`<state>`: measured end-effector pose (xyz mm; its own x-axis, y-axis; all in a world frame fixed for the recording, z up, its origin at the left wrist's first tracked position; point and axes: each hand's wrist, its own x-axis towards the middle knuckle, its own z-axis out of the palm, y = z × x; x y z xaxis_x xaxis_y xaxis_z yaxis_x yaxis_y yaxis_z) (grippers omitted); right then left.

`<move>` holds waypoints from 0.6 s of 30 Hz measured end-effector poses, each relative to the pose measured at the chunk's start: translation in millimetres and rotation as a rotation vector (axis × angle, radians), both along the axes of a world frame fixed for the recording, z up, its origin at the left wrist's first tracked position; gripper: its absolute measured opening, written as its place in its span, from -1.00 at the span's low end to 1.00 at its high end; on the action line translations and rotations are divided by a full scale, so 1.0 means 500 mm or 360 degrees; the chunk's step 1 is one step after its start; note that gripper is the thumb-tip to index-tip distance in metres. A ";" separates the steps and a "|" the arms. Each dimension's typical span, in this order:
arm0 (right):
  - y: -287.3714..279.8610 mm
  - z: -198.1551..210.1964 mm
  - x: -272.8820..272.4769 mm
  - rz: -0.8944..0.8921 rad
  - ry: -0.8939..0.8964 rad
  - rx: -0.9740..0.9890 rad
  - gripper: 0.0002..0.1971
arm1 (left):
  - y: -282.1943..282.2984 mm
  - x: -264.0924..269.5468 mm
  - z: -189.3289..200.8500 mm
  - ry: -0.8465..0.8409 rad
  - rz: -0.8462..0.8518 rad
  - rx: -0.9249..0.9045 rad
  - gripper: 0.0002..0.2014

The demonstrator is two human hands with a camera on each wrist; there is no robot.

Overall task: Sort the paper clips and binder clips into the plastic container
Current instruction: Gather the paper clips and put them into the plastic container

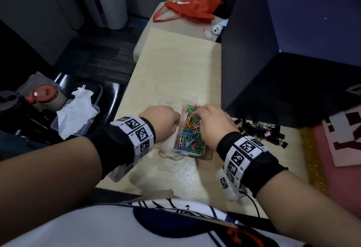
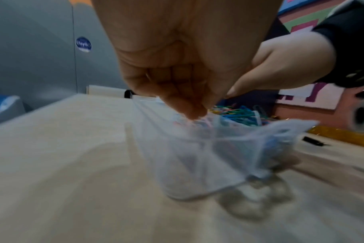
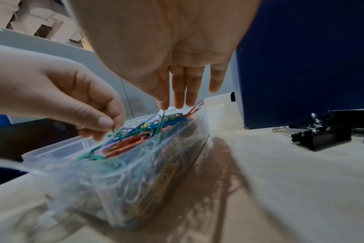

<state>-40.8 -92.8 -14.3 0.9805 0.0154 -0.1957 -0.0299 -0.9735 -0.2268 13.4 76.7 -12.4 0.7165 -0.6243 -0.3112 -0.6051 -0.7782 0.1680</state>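
A clear two-compartment plastic container [image 1: 181, 154] [image 2: 197, 156] [image 3: 135, 180] lies on the pale wooden table [image 1: 175, 61]. Its right compartment is heaped with coloured paper clips [image 1: 190, 131] [image 2: 239, 115] [image 3: 125, 144]; the left compartment looks empty. My left hand [image 1: 166, 121] [image 2: 195, 113] [image 3: 106, 126] is curled at the divider, thumb and finger pinching a teal clip. My right hand [image 1: 207, 121] [image 3: 172, 103] [image 2: 280, 65] reaches down into the far end of the heap and pinches a thin clip between thumb and forefinger. Black binder clips [image 1: 259, 129] [image 3: 320, 133] lie to the right.
A tall dark blue box [image 1: 283, 51] [image 3: 301, 57] stands close behind the binder clips. A red bag [image 1: 187, 10] lies at the far end. Off the table's left edge are a tissue in a plastic box [image 1: 76, 113] and a cup [image 1: 46, 96]. A pink mat [image 1: 341, 149] lies right.
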 end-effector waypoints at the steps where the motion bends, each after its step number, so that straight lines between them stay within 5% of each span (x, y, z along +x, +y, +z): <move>1: -0.001 -0.004 -0.003 -0.0008 -0.0023 -0.0005 -0.54 | 0.003 0.008 -0.001 -0.0090 0.0001 0.0032 -0.74; 6: 0.000 -0.010 -0.022 -0.0108 0.0030 -0.0009 -0.57 | 0.001 0.043 -0.029 -0.0353 -0.0002 0.0120 -0.61; 18: -0.002 -0.007 -0.030 -0.0118 0.0157 -0.0001 -0.53 | -0.027 0.063 -0.071 -0.0344 -0.0082 0.0479 -0.26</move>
<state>-56.0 -93.6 -17.8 0.9549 -0.0564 -0.2914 -0.1239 -0.9678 -0.2189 45.0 63.0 -47.7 0.7558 -0.5649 -0.3310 -0.6412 -0.7409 -0.1998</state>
